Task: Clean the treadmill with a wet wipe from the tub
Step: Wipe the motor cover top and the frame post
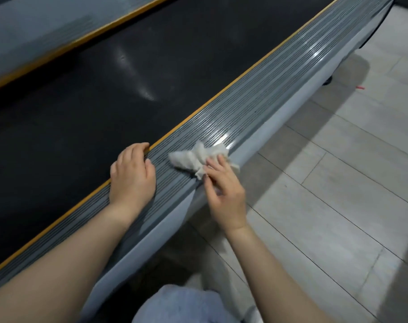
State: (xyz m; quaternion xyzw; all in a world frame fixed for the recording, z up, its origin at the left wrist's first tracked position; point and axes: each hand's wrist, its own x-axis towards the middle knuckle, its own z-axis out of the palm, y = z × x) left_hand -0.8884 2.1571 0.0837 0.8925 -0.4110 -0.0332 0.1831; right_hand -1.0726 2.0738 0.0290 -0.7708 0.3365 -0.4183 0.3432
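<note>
The wet wipe point(199, 159) lies crumpled on the ribbed grey side rail point(263, 99) of the treadmill point(352, 57), near the rail's outer rounded edge, with one corner hanging just over that edge. The right hand point(224, 194) reaches it from the floor side of the rail: its fingertips point(212, 163) press down on the end of the wipe closest to the person, fingers slightly bent and spread, not closed around the cloth. The left hand point(133, 173) rests palm down on the same rail, just beside the wipe but not touching it, on the belt side; its fingers lie relaxed, their tips reaching the yellow strip point(193, 115) that borders the rail, and it holds nothing. Beyond that strip runs the black belt point(105, 78). On the other side of the rail is pale tiled floor point(338, 183). No brand, label or writing can be read anywhere on the rail or the wipe.
</note>
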